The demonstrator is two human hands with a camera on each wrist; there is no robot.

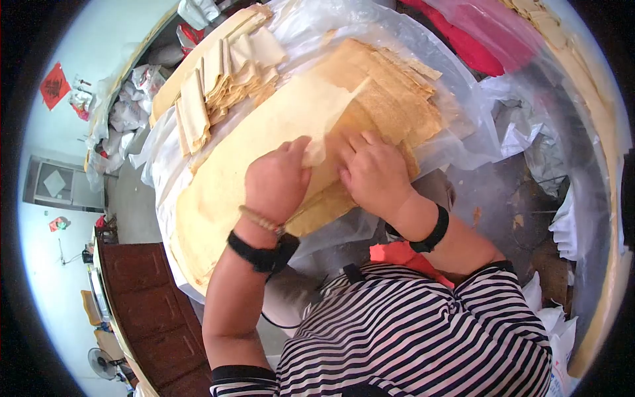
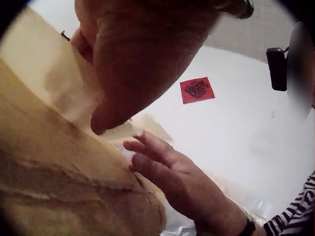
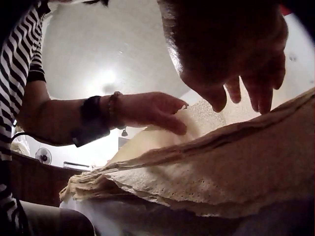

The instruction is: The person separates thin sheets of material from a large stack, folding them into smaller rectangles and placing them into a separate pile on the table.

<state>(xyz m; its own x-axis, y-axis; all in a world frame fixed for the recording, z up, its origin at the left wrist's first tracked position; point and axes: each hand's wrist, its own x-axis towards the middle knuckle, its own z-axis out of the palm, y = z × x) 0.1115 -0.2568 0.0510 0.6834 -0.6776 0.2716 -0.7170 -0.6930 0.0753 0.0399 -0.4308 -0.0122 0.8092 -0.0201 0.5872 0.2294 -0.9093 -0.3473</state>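
Sheet (image 1: pixel 291 119), just one, is pinched by left fingers (image 1: pixel 301 145); right fingers (image 1: pixel 359 141) extend loosely.

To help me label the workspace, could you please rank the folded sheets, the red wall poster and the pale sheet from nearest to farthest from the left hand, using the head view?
From the left hand:
1. Pale sheet: held in its fingers.
2. Folded sheets: beyond the hand, upper left.
3. Red wall poster: far left, on the wall.
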